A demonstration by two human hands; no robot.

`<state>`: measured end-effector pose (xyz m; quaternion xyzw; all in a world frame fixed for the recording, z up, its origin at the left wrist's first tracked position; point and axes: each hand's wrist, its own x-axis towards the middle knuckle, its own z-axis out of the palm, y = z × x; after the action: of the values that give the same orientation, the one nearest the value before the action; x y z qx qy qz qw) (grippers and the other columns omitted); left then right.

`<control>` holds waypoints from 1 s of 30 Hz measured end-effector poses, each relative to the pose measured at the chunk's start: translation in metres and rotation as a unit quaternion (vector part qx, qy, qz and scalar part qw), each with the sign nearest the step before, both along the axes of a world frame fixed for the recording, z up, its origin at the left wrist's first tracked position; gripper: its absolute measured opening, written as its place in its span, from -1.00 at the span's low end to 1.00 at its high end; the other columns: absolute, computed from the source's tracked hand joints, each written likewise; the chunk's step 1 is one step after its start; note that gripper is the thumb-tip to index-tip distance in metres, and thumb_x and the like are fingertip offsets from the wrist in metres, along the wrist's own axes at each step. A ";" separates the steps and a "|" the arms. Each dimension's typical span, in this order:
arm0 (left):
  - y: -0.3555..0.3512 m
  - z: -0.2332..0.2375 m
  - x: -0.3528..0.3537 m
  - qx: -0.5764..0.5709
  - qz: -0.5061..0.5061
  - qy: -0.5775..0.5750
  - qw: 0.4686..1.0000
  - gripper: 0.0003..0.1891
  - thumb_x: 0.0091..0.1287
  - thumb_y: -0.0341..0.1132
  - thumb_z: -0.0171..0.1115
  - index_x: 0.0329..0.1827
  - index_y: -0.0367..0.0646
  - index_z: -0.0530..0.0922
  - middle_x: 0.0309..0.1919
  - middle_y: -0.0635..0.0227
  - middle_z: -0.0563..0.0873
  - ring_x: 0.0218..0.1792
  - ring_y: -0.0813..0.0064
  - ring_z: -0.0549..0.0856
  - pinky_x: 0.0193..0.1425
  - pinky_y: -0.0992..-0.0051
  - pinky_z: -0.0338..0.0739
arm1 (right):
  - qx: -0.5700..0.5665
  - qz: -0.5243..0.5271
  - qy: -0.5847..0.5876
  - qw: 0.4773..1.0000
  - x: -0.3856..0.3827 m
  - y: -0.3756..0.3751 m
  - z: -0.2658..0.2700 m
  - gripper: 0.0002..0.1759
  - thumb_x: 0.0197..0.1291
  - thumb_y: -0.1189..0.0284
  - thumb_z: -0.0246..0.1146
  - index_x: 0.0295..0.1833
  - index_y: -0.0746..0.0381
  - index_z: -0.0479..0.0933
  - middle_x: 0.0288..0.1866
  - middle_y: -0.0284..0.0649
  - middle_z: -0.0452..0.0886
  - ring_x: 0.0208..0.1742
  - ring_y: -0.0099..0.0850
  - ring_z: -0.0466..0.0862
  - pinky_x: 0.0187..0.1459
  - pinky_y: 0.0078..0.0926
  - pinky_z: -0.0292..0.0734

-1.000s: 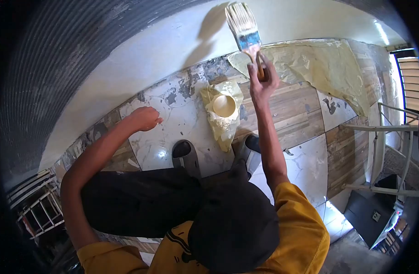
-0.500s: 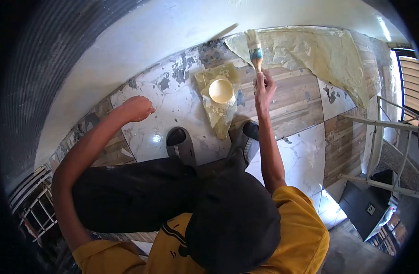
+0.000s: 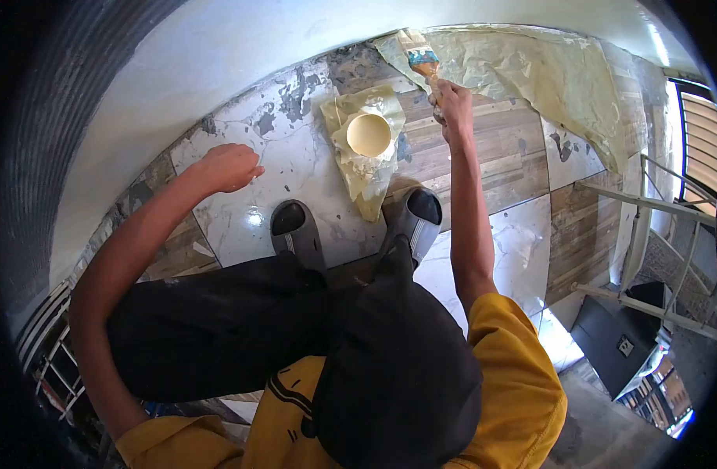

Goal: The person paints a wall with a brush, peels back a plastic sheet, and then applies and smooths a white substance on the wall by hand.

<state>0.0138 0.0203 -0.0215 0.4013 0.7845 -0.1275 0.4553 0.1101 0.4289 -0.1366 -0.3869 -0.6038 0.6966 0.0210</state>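
My right hand is closed around the handle of a paintbrush. Its wide bristles point towards the wall and overlap the left end of a crumpled yellowish plastic sheet. Closer to my feet stands a round tub of cream-coloured contents, on a smaller yellowish plastic piece with pale smears. Off to the left, my left hand is curled into a loose fist above the marble-look tiles, with nothing showing from it.
A white wall curves along the far side, above the stained tile floor. My slippers stand below the tub. On the right are a metal frame and a dark box. Another metal rack sits at lower left.
The paintbrush now leans further left, its bristles slightly left along the sheet. My right hand has moved forward. The whole view has shifted a little; my left hand stays curled.
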 end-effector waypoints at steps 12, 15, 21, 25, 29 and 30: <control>-0.016 -0.003 0.000 0.006 0.012 0.011 1.000 -0.59 0.56 -0.11 0.09 -0.22 -0.35 0.65 -0.17 -0.03 0.71 -0.03 -0.09 0.70 0.13 0.03 0.57 | 0.007 -0.026 0.106 0.994 0.000 0.001 0.036 -0.67 0.44 0.32 0.21 -0.28 0.36 0.68 -0.57 -0.42 0.45 -0.65 -0.68 0.28 -0.64 -0.54 0.08; -0.017 -0.003 -0.001 0.012 0.015 0.015 1.000 -0.60 0.55 -0.11 0.09 -0.23 -0.34 0.65 -0.17 -0.03 0.71 -0.02 -0.09 0.69 0.13 0.03 0.57 | 0.030 -0.017 0.040 0.999 0.019 0.004 0.034 -0.71 0.47 0.30 0.22 -0.14 0.32 0.68 -0.58 -0.36 0.51 -0.74 -0.69 0.29 -0.75 -0.62 0.06; -0.007 -0.002 0.000 0.003 0.011 0.005 1.000 -0.59 0.56 -0.12 0.08 -0.23 -0.34 0.65 -0.17 -0.04 0.71 -0.02 -0.10 0.69 0.13 0.02 0.57 | 0.050 0.002 0.012 0.999 -0.019 0.000 -0.011 -0.65 0.39 0.34 0.20 -0.36 0.36 0.67 -0.62 -0.36 0.48 -0.69 -0.65 0.31 -0.69 -0.51 0.08; -0.004 -0.002 -0.001 -0.012 0.005 -0.003 1.000 -0.59 0.57 -0.11 0.07 -0.24 -0.34 0.65 -0.18 -0.05 0.70 -0.03 -0.09 0.69 0.13 0.02 0.57 | 0.077 0.002 0.047 0.996 -0.052 -0.010 0.006 -0.66 0.34 0.37 0.19 -0.44 0.37 0.63 -0.64 -0.36 0.46 -0.69 -0.63 0.31 -0.69 -0.49 0.08; 0.007 0.008 -0.003 -0.006 -0.020 -0.003 1.000 -0.61 0.55 -0.14 0.09 -0.23 -0.34 0.65 -0.18 -0.03 0.70 -0.04 -0.08 0.69 0.12 0.05 0.58 | 0.072 0.019 0.067 0.995 -0.043 -0.006 0.031 -0.67 0.37 0.36 0.20 -0.38 0.37 0.64 -0.62 -0.38 0.46 -0.69 -0.65 0.30 -0.68 -0.53 0.08; 0.010 0.010 -0.003 0.002 -0.031 -0.007 0.999 -0.63 0.54 -0.16 0.09 -0.21 -0.34 0.64 -0.18 -0.02 0.70 -0.04 -0.07 0.70 0.13 0.06 0.58 | 0.032 0.009 0.075 0.997 -0.028 -0.004 0.051 -0.71 0.41 0.34 0.21 -0.25 0.35 0.67 -0.59 -0.39 0.47 -0.68 -0.67 0.31 -0.69 -0.60 0.07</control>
<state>0.0112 0.0307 -0.0119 0.4275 0.7685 -0.1371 0.4559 0.0823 0.4246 -0.0861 -0.3273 -0.6261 0.7039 0.0728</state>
